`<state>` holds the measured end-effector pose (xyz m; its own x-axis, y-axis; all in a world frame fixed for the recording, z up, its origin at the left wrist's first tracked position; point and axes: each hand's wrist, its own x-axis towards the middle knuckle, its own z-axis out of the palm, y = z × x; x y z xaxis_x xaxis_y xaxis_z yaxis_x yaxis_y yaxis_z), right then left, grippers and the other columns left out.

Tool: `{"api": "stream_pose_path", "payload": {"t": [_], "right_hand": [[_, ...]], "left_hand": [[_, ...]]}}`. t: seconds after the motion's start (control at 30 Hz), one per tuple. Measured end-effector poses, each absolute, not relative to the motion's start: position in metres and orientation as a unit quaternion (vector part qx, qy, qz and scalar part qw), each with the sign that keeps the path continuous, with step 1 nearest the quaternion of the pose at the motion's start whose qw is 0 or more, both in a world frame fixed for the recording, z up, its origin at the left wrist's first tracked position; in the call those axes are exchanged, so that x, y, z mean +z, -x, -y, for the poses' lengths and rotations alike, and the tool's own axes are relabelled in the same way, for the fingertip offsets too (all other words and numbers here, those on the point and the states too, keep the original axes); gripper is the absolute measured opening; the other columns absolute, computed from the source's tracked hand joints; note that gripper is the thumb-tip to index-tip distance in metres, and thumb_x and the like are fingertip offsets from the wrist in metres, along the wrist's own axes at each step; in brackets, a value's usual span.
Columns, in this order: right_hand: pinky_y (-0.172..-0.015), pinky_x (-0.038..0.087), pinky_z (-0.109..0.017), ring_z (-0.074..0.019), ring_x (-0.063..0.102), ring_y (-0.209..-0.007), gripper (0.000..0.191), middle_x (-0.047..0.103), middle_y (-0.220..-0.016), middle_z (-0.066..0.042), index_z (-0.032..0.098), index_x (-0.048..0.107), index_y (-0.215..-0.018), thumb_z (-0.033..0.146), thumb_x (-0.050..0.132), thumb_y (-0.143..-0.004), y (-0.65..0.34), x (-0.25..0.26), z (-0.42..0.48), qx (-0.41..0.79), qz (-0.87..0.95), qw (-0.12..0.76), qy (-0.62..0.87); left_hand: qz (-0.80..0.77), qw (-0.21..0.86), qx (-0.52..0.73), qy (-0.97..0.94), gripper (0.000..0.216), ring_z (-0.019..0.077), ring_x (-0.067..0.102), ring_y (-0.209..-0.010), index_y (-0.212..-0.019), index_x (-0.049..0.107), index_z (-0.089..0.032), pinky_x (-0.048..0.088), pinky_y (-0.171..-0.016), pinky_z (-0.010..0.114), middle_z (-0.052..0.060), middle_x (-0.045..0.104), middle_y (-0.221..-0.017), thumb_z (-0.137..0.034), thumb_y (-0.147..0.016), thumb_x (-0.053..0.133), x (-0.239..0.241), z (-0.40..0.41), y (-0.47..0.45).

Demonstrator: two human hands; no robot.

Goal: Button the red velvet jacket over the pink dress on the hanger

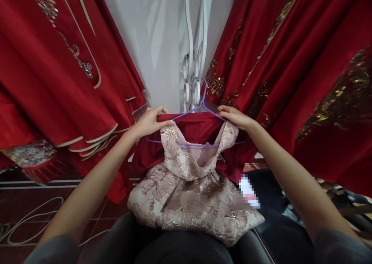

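Observation:
A pale pink and gold brocade dress (192, 202) with wide shoulder straps lies over my lap, its neckline facing up. A purple hanger (202, 101) runs through the straps, hook pointing away from me. At the left strap, my left hand (152, 121) is closed, thumb on the strap's top end and fingers by the dark red cloth (192, 122). My right hand (236, 118) closes over the right strap's top beside the hanger's arm. Dark red cloth sits behind the hanger. The fingertips of both hands are partly hidden.
Red embroidered garments hang at left (72, 62) and right (290, 81). White scrolled metalwork (188, 43) stands straight ahead. A white tag, blurred out (249, 192), lies beside the dress. A black surface (270, 206) is at right. Pale cord (31, 213) loops on the tiled floor.

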<state>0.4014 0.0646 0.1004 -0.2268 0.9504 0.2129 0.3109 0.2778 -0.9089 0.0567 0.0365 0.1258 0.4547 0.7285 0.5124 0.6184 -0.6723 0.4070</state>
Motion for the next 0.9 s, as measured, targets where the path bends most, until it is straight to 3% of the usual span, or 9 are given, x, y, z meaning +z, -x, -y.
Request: {"api": "stream_pose_path", "payload": {"t": [0.07, 0.2, 0.4, 0.57, 0.77, 0.9], "right_hand": [[-0.057, 0.042, -0.026, -0.0138, 0.050, -0.062, 0.027, 0.052, -0.068, 0.004, 0.024, 0.046, -0.081, 0.025, 0.067, -0.063, -0.409, 0.109, -0.066, 0.315, 0.716, 0.436, 0.445], [-0.059, 0.039, -0.026, -0.0141, 0.048, -0.065, 0.032, 0.050, -0.071, 0.003, 0.023, 0.045, -0.079, 0.009, 0.059, -0.053, -0.428, 0.121, -0.064, 0.192, 0.790, 0.367, 0.452], [-0.061, 0.037, -0.029, -0.0171, 0.048, -0.065, 0.028, 0.054, -0.070, 0.001, 0.023, 0.047, -0.070, 0.005, 0.053, -0.049, -0.465, 0.115, -0.051, -0.009, 0.779, 0.282, 0.560], [-0.068, 0.041, -0.033, -0.0205, 0.052, -0.072, 0.016, 0.055, -0.071, -0.004, 0.021, 0.054, -0.067, 0.011, 0.059, -0.056, -0.477, 0.101, -0.051, -0.122, 0.726, 0.260, 0.625], [-0.073, 0.046, -0.044, -0.0323, 0.060, -0.085, 0.012, 0.062, -0.077, -0.017, 0.016, 0.063, -0.071, 0.018, 0.069, -0.061, -0.466, 0.088, -0.052, -0.190, 0.595, 0.318, 0.714], [-0.072, 0.047, -0.046, -0.0331, 0.063, -0.078, 0.014, 0.060, -0.061, -0.013, 0.016, 0.064, -0.067, 0.029, 0.069, -0.066, -0.482, 0.085, -0.055, -0.108, 0.577, 0.364, 0.723]], "left_hand": [[-0.391, 0.117, 0.325, -0.853, 0.045, 0.0144, 0.058, -0.069, -0.101, 0.062, -0.016, 0.043, -0.066, 0.025, 0.000, 0.066, -0.076, -0.049, -0.072, 0.071, 0.125, -0.037, -0.059], [-0.376, 0.163, 0.330, -0.850, 0.043, 0.0178, 0.062, -0.081, -0.104, 0.068, -0.018, 0.047, -0.073, 0.028, 0.004, 0.070, -0.093, -0.048, -0.074, 0.069, 0.129, -0.036, -0.061], [-0.404, 0.114, 0.285, -0.862, 0.040, 0.0125, 0.054, -0.059, -0.087, 0.073, -0.017, 0.037, -0.055, 0.024, -0.002, 0.063, -0.063, -0.054, -0.073, 0.066, 0.134, -0.035, -0.062], [-0.411, 0.069, 0.276, -0.866, 0.036, 0.0125, 0.050, -0.056, -0.088, 0.073, -0.020, 0.036, -0.059, 0.025, -0.003, 0.060, -0.057, -0.052, -0.071, 0.070, 0.137, -0.037, -0.066], [-0.441, 0.038, 0.244, -0.863, 0.038, 0.0155, 0.054, -0.057, -0.086, 0.074, -0.023, 0.033, -0.056, 0.026, 0.000, 0.064, -0.062, -0.058, -0.073, 0.066, 0.136, -0.035, -0.062], [-0.441, 0.022, 0.266, -0.857, 0.040, 0.0168, 0.056, -0.061, -0.085, 0.074, -0.023, 0.034, -0.058, 0.026, 0.001, 0.066, -0.065, -0.059, -0.069, 0.069, 0.134, -0.034, -0.058]]}}
